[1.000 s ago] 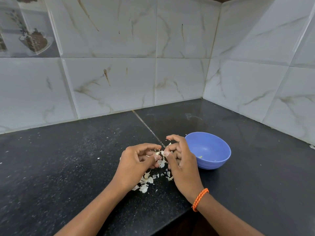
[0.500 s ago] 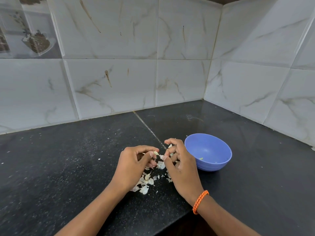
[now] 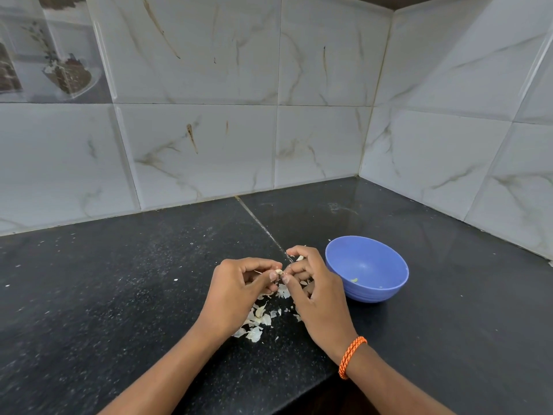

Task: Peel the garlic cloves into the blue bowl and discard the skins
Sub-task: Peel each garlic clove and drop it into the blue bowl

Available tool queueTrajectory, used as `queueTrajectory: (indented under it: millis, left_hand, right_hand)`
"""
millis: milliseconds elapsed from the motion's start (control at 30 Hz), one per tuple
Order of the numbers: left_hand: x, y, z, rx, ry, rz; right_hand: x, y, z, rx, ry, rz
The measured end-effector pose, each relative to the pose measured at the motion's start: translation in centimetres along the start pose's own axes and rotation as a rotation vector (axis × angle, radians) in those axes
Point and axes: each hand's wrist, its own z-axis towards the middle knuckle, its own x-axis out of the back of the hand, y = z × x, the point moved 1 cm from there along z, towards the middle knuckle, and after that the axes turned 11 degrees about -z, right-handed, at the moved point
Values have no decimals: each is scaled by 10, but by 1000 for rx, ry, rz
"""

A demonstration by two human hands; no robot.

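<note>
A small garlic clove (image 3: 279, 271) is pinched between the fingertips of both hands, a little above the black countertop. My left hand (image 3: 239, 290) holds it from the left with thumb and forefinger. My right hand (image 3: 314, 290) pinches it from the right, an orange band on its wrist. Below and between the hands lies a scatter of white garlic skins (image 3: 258, 320). The blue bowl (image 3: 374, 290) stands just right of my right hand, with a couple of tiny pale bits on its inner wall.
The black countertop (image 3: 119, 295) runs into a corner of white marble-look wall tiles (image 3: 323, 139) behind and to the right. Its front edge drops away near the bottom middle, between my forearms.
The hands have stayed over the skin pile, with fingertips drawing closer together on the clove. The bowl has not moved.
</note>
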Motion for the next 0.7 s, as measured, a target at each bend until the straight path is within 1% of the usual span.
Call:
queueTrajectory:
  millis: [133,367,500,700]
  left_hand:
    - [0,2,0,24,-5,-83]
    - [3,2,2,14,21,-154]
    - [4,1,3,13,28,-154]
    - [3,0,3,11,3,-130]
  right_hand:
    - [1,3,1,-7,31,3]
    - [-2,9,1,-20,10,-111]
    - [-3,7,1,-8,-2,-53]
    - [-2,5,1,42,43,7]
